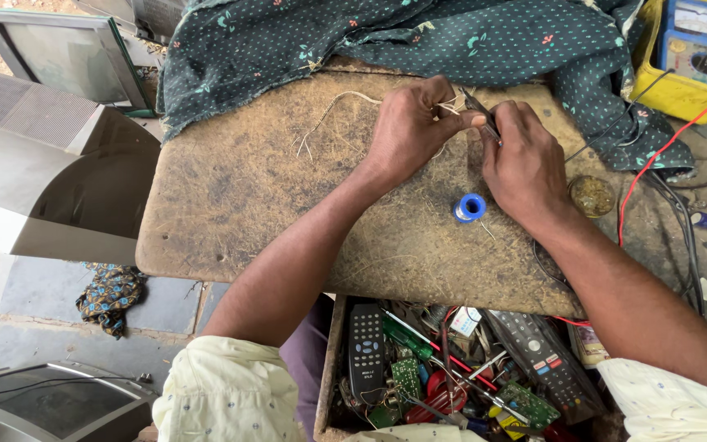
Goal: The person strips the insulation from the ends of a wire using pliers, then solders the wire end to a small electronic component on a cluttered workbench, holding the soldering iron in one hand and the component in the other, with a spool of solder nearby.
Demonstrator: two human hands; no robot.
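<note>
Pinching thin pale wire (345, 100) at the worn board's (239, 188) far edge, my left hand (409, 127); right hand (525, 160) clamps slim metal tweezers (481, 113); round blue spool (470, 207) nearby.

Two bare forearms enter from the bottom of the frame and end in the left hand (409, 131) and right hand (525, 168) near the upper centre. Both arms wear pale cream sleeves with small dark dots, pushed up to the elbows, at the lower left and lower right. No rings, watch or gloves show.
</note>
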